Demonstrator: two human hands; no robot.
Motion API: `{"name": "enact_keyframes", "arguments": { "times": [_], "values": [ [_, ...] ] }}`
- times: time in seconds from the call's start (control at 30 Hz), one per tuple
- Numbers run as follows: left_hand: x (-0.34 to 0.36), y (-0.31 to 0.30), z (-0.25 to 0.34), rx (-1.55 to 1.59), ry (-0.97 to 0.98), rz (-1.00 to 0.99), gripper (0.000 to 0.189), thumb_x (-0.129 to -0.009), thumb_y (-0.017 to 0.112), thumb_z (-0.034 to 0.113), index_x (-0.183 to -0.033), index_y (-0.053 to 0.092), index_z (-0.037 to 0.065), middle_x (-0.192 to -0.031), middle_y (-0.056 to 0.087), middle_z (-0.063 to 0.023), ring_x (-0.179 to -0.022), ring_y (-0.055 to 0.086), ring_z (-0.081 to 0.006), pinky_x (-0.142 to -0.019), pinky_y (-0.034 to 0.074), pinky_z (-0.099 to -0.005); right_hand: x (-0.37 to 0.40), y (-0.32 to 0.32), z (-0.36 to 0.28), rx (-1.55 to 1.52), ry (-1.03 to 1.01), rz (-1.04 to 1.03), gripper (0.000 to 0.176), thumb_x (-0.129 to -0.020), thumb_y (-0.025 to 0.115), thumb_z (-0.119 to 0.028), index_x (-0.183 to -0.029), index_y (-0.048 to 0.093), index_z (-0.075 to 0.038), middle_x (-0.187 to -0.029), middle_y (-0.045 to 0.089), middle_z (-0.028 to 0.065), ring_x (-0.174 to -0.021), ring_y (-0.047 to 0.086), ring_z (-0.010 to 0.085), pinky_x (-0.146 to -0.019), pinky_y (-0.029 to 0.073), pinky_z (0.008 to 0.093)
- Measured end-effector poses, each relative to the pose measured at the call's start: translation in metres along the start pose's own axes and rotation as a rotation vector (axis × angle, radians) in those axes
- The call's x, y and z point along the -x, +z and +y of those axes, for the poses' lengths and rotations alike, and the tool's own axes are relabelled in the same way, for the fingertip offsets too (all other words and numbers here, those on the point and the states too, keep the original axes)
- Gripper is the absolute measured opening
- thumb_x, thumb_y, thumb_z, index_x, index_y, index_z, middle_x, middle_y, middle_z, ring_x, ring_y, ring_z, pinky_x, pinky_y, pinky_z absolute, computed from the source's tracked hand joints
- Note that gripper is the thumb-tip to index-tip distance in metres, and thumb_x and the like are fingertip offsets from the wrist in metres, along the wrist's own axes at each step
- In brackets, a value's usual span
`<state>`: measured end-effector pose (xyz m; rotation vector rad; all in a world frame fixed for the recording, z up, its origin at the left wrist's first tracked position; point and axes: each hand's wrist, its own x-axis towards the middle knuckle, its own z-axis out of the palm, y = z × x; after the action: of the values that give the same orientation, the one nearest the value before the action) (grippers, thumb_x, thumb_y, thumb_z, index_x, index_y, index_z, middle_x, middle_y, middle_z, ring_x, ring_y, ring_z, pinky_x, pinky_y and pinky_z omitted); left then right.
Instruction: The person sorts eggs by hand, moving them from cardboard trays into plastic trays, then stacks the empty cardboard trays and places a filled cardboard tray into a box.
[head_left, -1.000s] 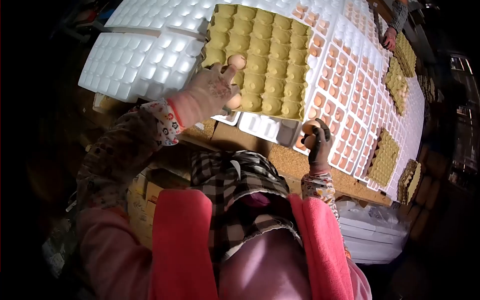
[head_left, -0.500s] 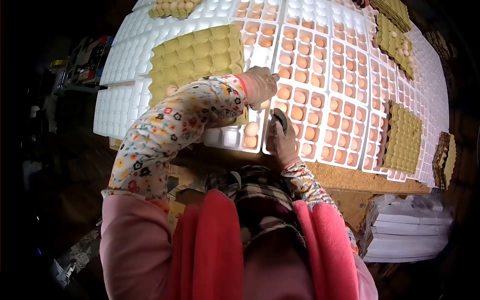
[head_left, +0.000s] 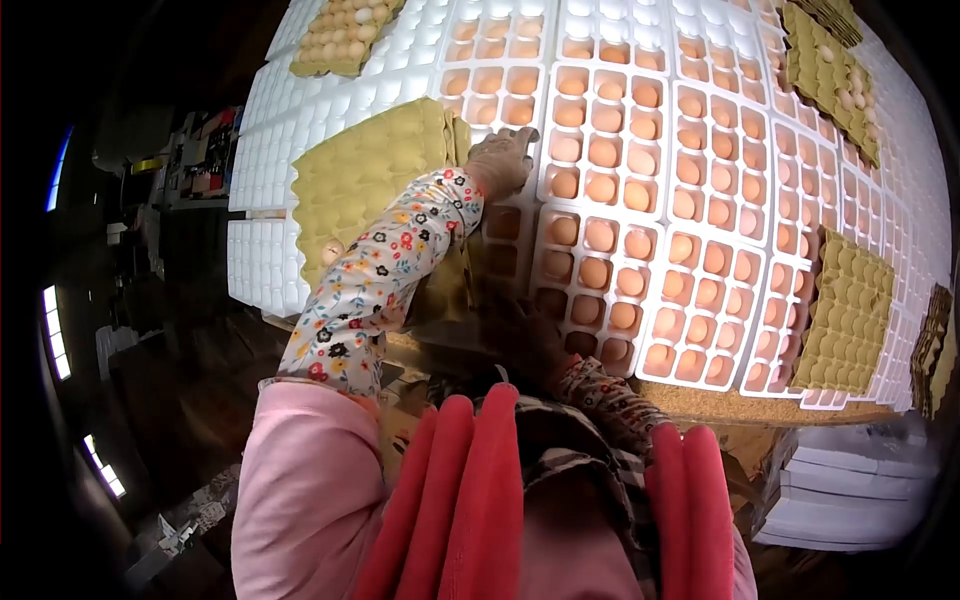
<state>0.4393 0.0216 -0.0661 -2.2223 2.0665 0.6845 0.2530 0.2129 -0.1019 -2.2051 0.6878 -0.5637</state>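
My left hand [head_left: 503, 162] reaches over the white plastic egg trays, beside the right edge of a yellowish pulp egg tray [head_left: 372, 165]. Its fingers are stretched out and partly apart, and no egg shows in them. One egg [head_left: 332, 251] sits in the pulp tray's near left corner. Deep shadow covers my right hand [head_left: 528, 338], low at the front edge of the white trays; its fingers cannot be made out. Brown eggs [head_left: 602, 236] fill the white egg tray [head_left: 655, 225] to the right of my hands.
Another pulp tray [head_left: 345, 35] full of eggs lies at the far left. More pulp trays [head_left: 848, 315] rest on the white trays at the right, one [head_left: 830, 65] holding several eggs. A wrapped white stack [head_left: 845, 485] stands below the table's right front edge.
The view has shifted. My left hand has drawn slightly away from my right hand, toward the pulp tray's edge. My right hand has dropped back toward me into shadow.
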Motion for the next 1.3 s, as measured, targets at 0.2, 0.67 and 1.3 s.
{"name": "enact_keyframes", "arguments": {
  "times": [0.2, 0.67, 1.3],
  "values": [
    [0.049, -0.074, -0.006, 0.618, 0.087, 0.018, 0.036, -0.092, 0.054, 0.016, -0.126, 0.055, 0.007, -0.112, 0.061, -0.0074, -0.099, 0.056, -0.0167, -0.088, 0.046, -0.0291, -0.005, -0.010, -0.010, 0.222, 0.002, 0.042, 0.035, -0.081, 0.063, -0.026, -0.114, 0.060, -0.012, -0.120, 0.054, 0.0106, -0.104, 0.055, 0.0312, -0.077, 0.049, 0.0432],
    [0.265, -0.055, -0.177, -0.132, 0.035, 0.427, 0.046, -0.077, 0.068, 0.017, -0.121, 0.053, 0.012, -0.119, 0.051, -0.0179, -0.106, 0.052, -0.0378, -0.093, 0.044, -0.0441, 0.003, 0.016, -0.034, 0.103, 0.283, 0.201, 0.037, -0.084, 0.064, -0.023, -0.114, 0.055, -0.004, -0.110, 0.060, 0.0168, -0.098, 0.059, 0.0349, -0.082, 0.050, 0.0411],
    [0.231, -0.027, 0.050, 0.257, 0.546, 0.454, 0.084, -0.064, 0.084, 0.032, -0.130, 0.045, 0.000, -0.129, 0.046, -0.0194, -0.119, 0.041, -0.0407, -0.103, 0.033, -0.0509, -0.029, -0.093, -0.028, -0.323, 0.074, 0.447, 0.043, -0.088, 0.062, -0.012, -0.129, 0.051, -0.009, -0.103, 0.061, 0.0051, -0.089, 0.059, 0.0117, -0.075, 0.052, 0.0289]
  ]
}}
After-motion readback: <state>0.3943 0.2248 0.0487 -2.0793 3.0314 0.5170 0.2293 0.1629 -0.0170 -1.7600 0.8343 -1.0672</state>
